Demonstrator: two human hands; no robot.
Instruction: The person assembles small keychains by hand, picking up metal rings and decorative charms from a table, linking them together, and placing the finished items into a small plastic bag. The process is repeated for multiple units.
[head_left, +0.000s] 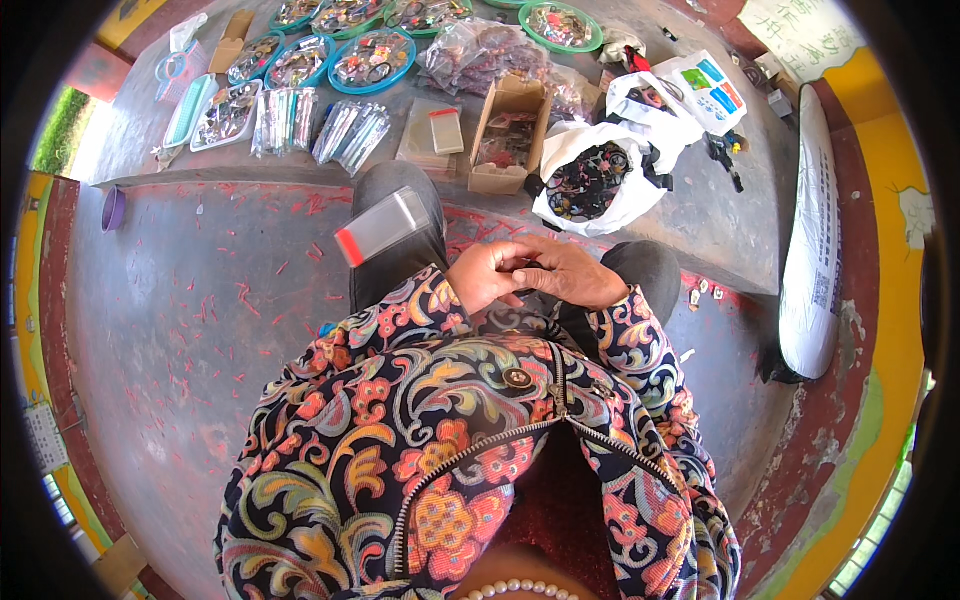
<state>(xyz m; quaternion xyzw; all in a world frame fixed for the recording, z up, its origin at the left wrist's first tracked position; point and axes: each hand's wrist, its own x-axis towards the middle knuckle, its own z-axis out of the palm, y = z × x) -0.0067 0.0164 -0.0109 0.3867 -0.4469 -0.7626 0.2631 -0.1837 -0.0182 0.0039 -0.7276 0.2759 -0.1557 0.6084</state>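
My left hand and my right hand meet over my lap, fingers overlapping. Between them a small dark item shows, mostly hidden by the fingers; its kind cannot be told, nor which hand bears it. A stack of clear plastic bags with a red strip lies on my left thigh. Beyond my knees, an open cardboard box holds small bagged pieces. To its right, a white plastic bag holds dark hair ties.
On the raised concrete ledge stand blue baskets and a green basket of hair accessories, bundled pens and packaged goods. A purple bowl stands at left; a long silvery wrapped object lies at right.
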